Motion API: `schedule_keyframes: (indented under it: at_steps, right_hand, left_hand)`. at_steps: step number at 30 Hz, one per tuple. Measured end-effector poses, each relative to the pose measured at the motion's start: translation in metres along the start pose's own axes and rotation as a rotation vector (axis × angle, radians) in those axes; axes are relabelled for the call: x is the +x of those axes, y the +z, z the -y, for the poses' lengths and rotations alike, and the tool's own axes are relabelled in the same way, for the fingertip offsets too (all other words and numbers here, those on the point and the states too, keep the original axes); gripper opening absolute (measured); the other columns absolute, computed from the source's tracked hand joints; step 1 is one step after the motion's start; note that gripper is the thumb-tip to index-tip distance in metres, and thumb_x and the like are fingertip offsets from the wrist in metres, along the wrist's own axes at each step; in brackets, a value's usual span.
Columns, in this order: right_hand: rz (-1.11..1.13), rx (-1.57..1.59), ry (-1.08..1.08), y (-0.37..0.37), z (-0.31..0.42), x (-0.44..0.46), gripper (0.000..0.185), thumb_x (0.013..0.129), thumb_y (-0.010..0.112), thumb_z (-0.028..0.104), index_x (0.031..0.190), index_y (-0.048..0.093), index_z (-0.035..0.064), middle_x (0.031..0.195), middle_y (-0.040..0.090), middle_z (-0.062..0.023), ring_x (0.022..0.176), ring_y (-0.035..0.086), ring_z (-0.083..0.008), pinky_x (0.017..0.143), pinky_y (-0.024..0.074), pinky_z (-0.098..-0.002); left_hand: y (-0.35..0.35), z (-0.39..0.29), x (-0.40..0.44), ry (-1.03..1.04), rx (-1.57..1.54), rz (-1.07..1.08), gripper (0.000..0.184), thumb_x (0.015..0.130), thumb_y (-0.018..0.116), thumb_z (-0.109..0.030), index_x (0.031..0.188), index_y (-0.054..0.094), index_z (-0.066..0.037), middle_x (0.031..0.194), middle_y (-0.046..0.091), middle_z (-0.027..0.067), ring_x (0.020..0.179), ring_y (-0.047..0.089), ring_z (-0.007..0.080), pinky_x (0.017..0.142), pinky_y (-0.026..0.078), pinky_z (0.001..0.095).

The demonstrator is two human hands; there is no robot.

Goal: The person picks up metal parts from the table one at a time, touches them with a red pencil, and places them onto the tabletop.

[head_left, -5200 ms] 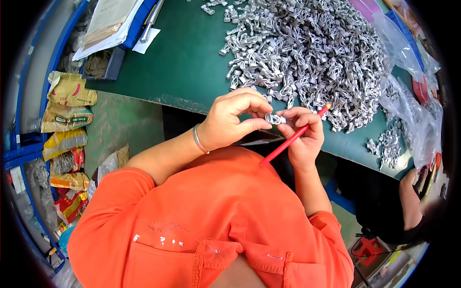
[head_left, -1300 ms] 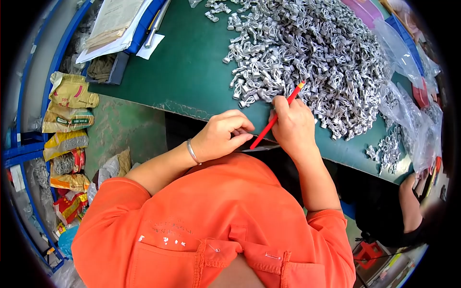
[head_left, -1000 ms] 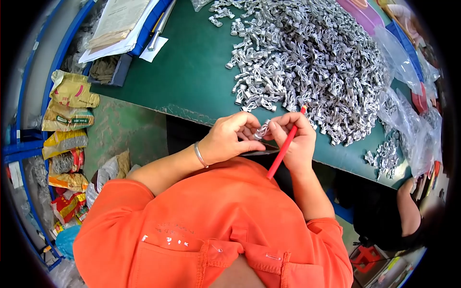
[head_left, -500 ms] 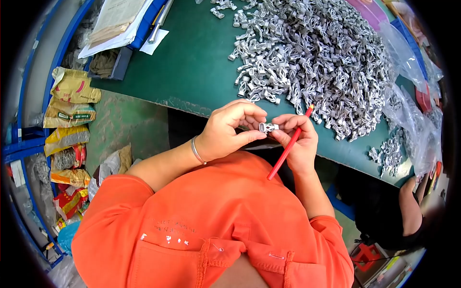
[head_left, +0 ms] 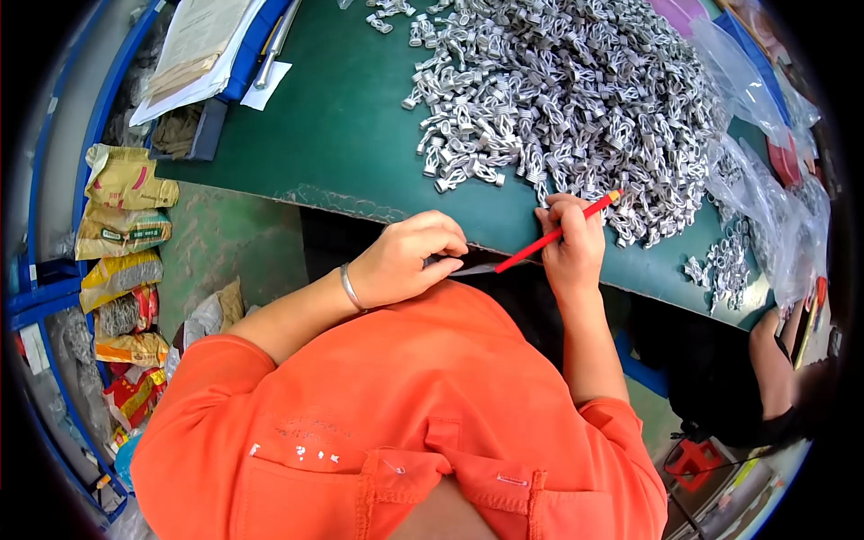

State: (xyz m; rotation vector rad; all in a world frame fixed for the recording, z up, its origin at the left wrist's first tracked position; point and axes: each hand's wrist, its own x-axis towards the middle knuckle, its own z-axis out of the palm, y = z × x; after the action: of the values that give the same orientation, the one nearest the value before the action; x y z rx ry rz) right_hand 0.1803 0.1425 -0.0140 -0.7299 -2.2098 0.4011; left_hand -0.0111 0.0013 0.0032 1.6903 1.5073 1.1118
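Observation:
My right hand (head_left: 573, 241) grips a red pencil (head_left: 544, 241) slanting across its fingers, the yellowish end pointing up to the right. Its fingertips reach the front edge of a big heap of small grey metal fittings (head_left: 576, 99), close to one fitting (head_left: 542, 193); whether they touch it I cannot tell. My left hand (head_left: 407, 256), with a silver bangle (head_left: 352, 288) at the wrist, hovers off the table's front edge. Its fingers are curved, thumb and forefinger slightly apart, with no fitting showing between them.
The green table (head_left: 333, 117) has a worn front edge. A smaller pile of metal pieces (head_left: 727, 265) and clear plastic bags (head_left: 765, 216) are at right. Papers (head_left: 193, 54) and a grey bin (head_left: 193, 130) sit at left, above stacked sacks (head_left: 126, 225). Another person's arm (head_left: 772, 369) shows at right.
The fitting held between both hands is no longer seen. My right hand has moved up to the heap with the pencil; my left hand has drawn back left and slightly down.

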Motion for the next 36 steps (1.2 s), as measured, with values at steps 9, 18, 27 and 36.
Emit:
schedule_keyframes:
  at_steps: [9, 18, 27, 36]
  right_hand:
    - [0.068, 1.178, 0.798, -0.009, 0.025, -0.003, 0.016, 0.088, 0.057, -0.004, 0.087, 0.044, 0.0047, 0.090, 0.062, -0.0145, 0.069, 0.063, -0.0146, 0.053, 0.0502, -0.0212]
    - [0.094, 1.156, 0.458, 0.004, 0.041, -0.011, 0.025, 0.082, 0.059, -0.012, 0.084, 0.041, 0.0038, 0.101, 0.060, -0.0186, 0.091, 0.063, -0.0212, 0.075, 0.0550, -0.0288]
    - [0.200, 0.723, 0.014, 0.001, 0.028, 0.000, 0.029, 0.070, 0.072, -0.008, 0.076, 0.047, 0.0042, 0.090, 0.065, -0.0141, 0.069, 0.060, -0.0201, 0.060, 0.0483, -0.0284]
    - [0.161, 0.112, -0.189, 0.032, 0.010, 0.032, 0.023, 0.063, 0.058, -0.008, 0.081, 0.052, 0.0039, 0.081, 0.062, -0.0107, 0.075, 0.056, -0.0334, 0.065, 0.0457, -0.0402]
  left_hand:
    - [0.002, -0.005, 0.014, -0.274, -0.372, -0.072, 0.022, 0.081, 0.065, 0.005, 0.102, 0.061, 0.004, 0.095, 0.062, 0.0092, 0.085, 0.064, 0.0137, 0.077, 0.054, 0.0255]
    - [-0.002, -0.006, 0.017, -0.032, -0.404, -0.143, 0.025, 0.078, 0.067, 0.008, 0.103, 0.061, 0.006, 0.094, 0.061, 0.0107, 0.082, 0.063, 0.0133, 0.073, 0.055, 0.0249]
    - [-0.015, -0.009, -0.001, 0.099, -0.076, -0.131, 0.019, 0.072, 0.073, 0.001, 0.090, 0.065, -0.002, 0.093, 0.062, 0.0094, 0.077, 0.061, 0.0189, 0.067, 0.050, 0.0275]
    - [-0.006, 0.001, -0.015, -0.154, -0.114, 0.002, 0.023, 0.078, 0.067, 0.001, 0.101, 0.063, 0.002, 0.100, 0.061, 0.0111, 0.082, 0.066, 0.0181, 0.073, 0.055, 0.0272]
